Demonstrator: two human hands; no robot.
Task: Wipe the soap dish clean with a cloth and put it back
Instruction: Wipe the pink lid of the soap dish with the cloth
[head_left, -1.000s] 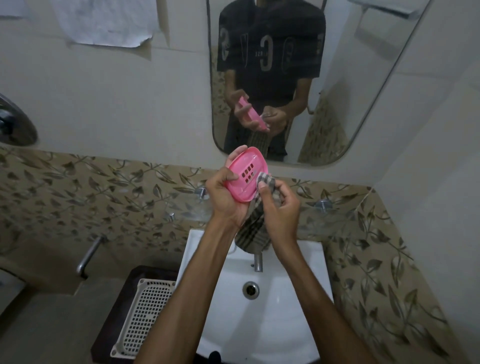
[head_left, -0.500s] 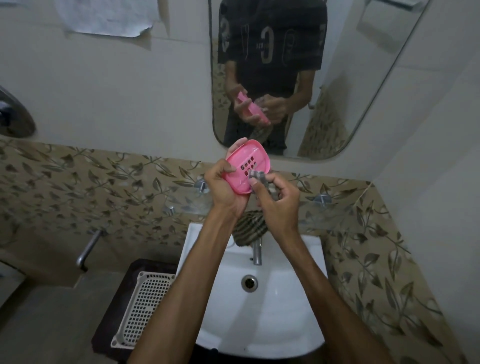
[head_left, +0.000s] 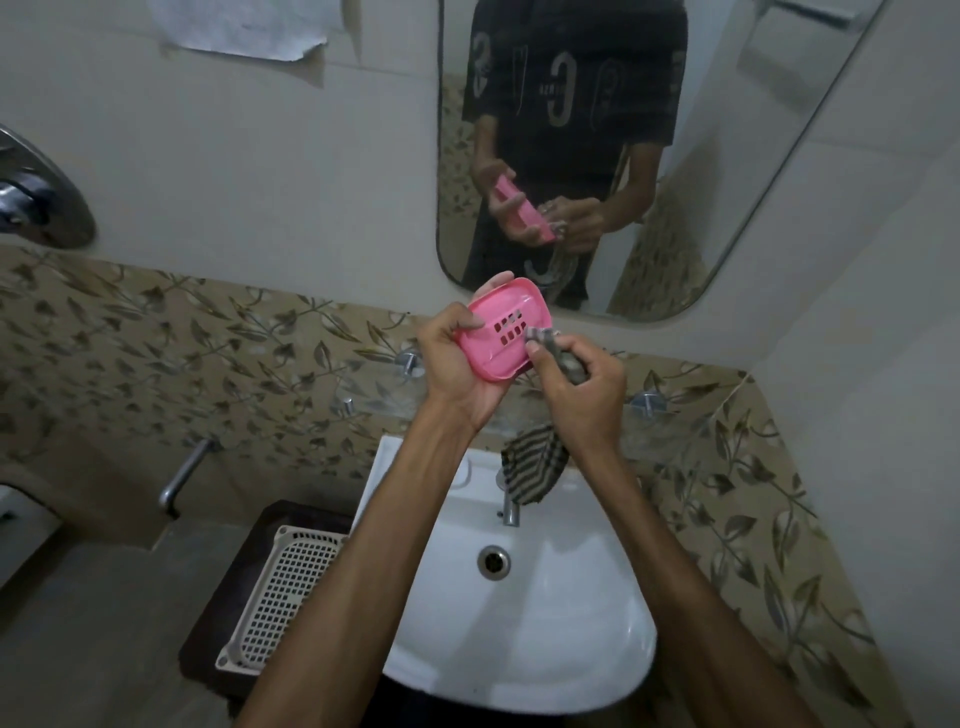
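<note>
I am looking down from the head camera at two bare forearms reaching out over a white washbasin (head_left: 519, 623). The left hand (head_left: 457, 364) grasps a pink soap dish (head_left: 501, 332), fingers curled behind its far edge and thumb laid across its near left rim, so the dish is held in the air above the back edge of the basin, tilted with its hollow side facing me. A block of small drain slots shows near the dish's middle. The right hand (head_left: 582, 389) pinches a bunched striped cloth (head_left: 535, 462), fingers curled round it, and presses the bunched end against the right side of the dish's inner face, just beside the slots. The loose end of the cloth hangs below that hand (dark and pale stripes), in front of the metal tap (head_left: 510, 506) at the back edge of the basin. The drain (head_left: 493, 561) sits in the middle of the bowl. Left of the basin's left edge, a pale plastic lattice basket (head_left: 291, 587) lies on a dark surface. On the wall behind, a mirror (head_left: 779, 156) reflects the person's dark shirt, both hands and the dish. A leaf-patterned tile band (head_left: 208, 353) runs across the wall below the mirror.
</note>
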